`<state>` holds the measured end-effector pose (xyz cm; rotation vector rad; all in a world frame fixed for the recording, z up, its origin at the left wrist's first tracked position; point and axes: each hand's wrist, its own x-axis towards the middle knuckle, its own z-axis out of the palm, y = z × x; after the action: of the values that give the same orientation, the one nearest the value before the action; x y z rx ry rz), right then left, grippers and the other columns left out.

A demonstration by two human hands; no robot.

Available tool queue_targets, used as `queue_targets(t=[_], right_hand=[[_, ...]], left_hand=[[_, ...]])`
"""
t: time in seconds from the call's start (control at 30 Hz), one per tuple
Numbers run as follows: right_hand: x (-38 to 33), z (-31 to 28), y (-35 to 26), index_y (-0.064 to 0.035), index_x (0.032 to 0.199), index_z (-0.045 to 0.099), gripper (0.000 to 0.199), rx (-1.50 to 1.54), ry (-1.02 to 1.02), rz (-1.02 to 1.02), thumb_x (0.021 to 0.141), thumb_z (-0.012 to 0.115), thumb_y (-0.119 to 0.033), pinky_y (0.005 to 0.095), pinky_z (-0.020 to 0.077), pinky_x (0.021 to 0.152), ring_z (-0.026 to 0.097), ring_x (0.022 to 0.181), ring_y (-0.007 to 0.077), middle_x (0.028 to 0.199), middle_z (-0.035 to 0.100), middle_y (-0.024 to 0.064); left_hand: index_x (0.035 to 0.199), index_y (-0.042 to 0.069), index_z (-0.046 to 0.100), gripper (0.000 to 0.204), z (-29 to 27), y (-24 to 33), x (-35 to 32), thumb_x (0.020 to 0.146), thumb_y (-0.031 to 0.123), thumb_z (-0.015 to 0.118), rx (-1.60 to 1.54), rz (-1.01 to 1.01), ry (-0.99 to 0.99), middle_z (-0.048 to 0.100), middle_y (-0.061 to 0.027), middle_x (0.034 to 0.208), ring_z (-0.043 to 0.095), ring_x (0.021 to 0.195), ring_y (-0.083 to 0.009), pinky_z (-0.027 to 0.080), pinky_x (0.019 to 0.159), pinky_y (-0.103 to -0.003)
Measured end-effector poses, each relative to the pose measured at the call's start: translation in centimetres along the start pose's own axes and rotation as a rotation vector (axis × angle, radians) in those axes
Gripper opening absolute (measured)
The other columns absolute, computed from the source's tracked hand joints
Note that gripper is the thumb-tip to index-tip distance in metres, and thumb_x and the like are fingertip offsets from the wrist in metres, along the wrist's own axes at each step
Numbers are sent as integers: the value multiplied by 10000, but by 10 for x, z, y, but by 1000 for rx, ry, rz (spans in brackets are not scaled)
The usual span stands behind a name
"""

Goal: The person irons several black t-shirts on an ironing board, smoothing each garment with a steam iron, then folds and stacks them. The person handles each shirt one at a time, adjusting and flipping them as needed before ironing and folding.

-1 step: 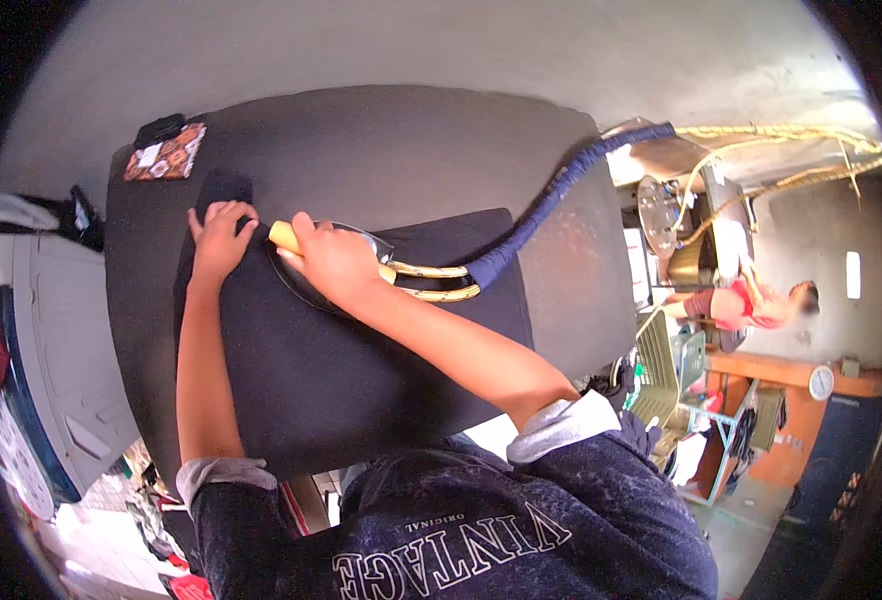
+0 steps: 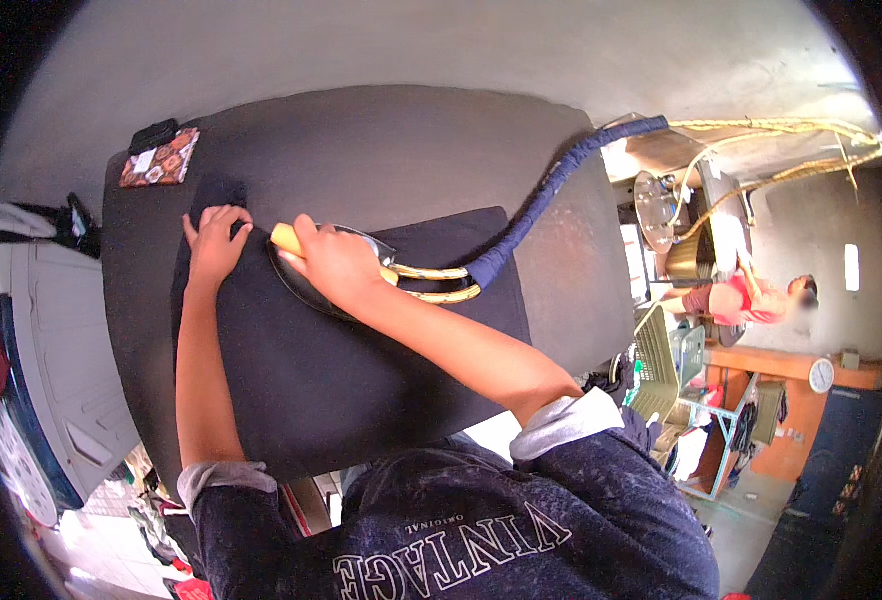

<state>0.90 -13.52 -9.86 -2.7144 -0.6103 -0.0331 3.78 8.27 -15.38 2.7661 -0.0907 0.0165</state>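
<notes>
A dark garment [image 2: 381,390] lies spread flat over a large dark-covered table [image 2: 361,140]. My right hand [image 2: 339,262] is wrapped round the yellow handle of an iron [image 2: 301,288], which rests on the garment's upper part. Two yellowish tubes run from the iron into a hose [image 2: 536,215] wrapped in blue cloth. To the left of the iron, my left hand [image 2: 219,245] lies on a narrower part of the dark cloth with fingers apart. The iron's underside is hidden.
A patterned orange-brown packet [image 2: 166,160] with a black item [image 2: 154,135] sits at the table's far left corner. The hose joins yellow rope-like lines [image 2: 761,125] at upper right. White appliance [image 2: 66,360] stands left. Another person [image 2: 746,300], baskets [image 2: 661,345] and a rack [image 2: 721,430] are right.
My left fingers have shifted very slightly on the cloth. The iron and my right hand stay in about the same place on the garment.
</notes>
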Motion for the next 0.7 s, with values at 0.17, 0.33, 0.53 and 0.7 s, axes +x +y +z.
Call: queue_targets(t=[0.17, 0.33, 0.53, 0.7], right_hand=[[-28, -35, 70, -55, 1003, 473, 463, -81, -90, 266, 919, 555, -503, 457, 545, 533, 677, 632, 358, 722, 663, 177], [-28, -62, 180, -45, 994, 499, 469, -251, 169, 630, 920, 548, -506, 499, 536, 587, 674, 685, 401, 711, 665, 210], [-42, -73, 181, -26, 1015, 514, 497, -70, 40, 512, 902, 576, -506, 528, 531, 672, 660, 769, 444, 791, 664, 264], [-164, -86, 120, -63, 985, 502, 469, 26, -221, 163, 881, 605, -509, 488, 528, 574, 660, 641, 393, 680, 645, 201]], left_hand=[[1015, 181, 629, 138, -3, 10, -2, 877, 190, 623, 77, -97, -44, 612, 41, 1076, 504, 1199, -190, 137, 1102, -694], [1175, 144, 597, 309, 27, 85, -23, 871, 127, 549, 380, -92, 409, 521, -5, 1283, 441, 1260, -211, 141, 1108, -676], [1420, 105, 426, 500, 87, 168, -58, 970, 313, 489, 22, 119, 171, 430, -67, 1445, 345, 1375, -238, 180, 1148, -546], [1503, 150, 307, 591, 100, 167, -58, 984, 399, 441, 142, 71, 87, 287, -34, 1560, 214, 1460, -232, 74, 1168, -581]])
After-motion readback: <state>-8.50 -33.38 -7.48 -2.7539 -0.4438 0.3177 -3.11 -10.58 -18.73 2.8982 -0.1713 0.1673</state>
